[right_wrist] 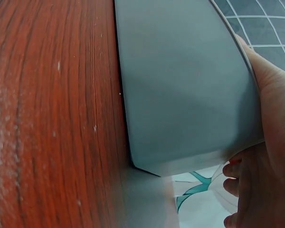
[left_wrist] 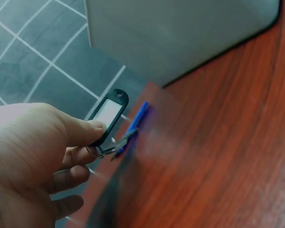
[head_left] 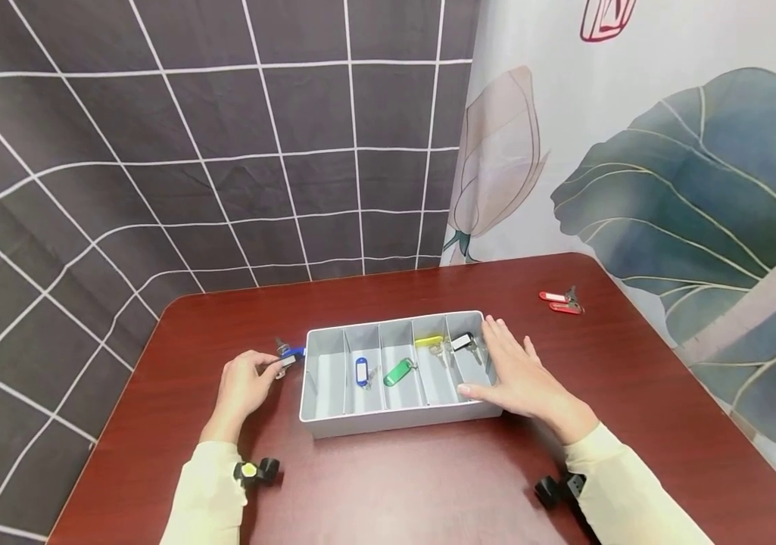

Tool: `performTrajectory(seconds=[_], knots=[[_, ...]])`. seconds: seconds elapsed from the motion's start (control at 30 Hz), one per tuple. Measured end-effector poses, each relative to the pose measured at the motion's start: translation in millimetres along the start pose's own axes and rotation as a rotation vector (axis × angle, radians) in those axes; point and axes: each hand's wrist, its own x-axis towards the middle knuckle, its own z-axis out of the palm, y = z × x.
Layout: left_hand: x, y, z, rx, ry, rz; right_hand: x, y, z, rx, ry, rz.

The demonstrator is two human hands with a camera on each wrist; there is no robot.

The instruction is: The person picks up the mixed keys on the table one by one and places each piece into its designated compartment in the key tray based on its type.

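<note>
My left hand (head_left: 241, 390) pinches a black key tag (left_wrist: 119, 97) with a white label between thumb and fingers, just left of the grey tray (head_left: 401, 420). A metal ring and key hang from that tag in the left wrist view. Beyond it, a blue key tag (left_wrist: 141, 114) lies on the table by the tray's left end. My right hand (head_left: 531, 382) rests at the tray's right end, fingers extended along the side and thumb over the rim. Inside the divided tray are a blue tag (head_left: 362, 372), a green tag (head_left: 398, 372), a yellow tag (head_left: 428, 341) and another black tag (head_left: 461, 341).
Two red key tags (head_left: 566, 308) with keys lie at the back right of the reddish-brown table (head_left: 401, 484). Behind the table hang a dark gridded cloth (head_left: 306, 113) and a pale cloth with a leaf print (head_left: 701, 166).
</note>
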Motion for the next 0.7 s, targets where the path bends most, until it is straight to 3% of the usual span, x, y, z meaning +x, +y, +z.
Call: performTrajectory(seconds=[0.3, 0.7], knots=[[-2.6, 10.6, -10.0, -0.003, -0.028, -0.045, 2.1, 0, -1, -0.001, -0.006, 0.000], [-8.3, 23.7, -37.2, 0.024, -0.009, -0.013, 2.6, 2, 1, 0.000, 0.010, -0.022]])
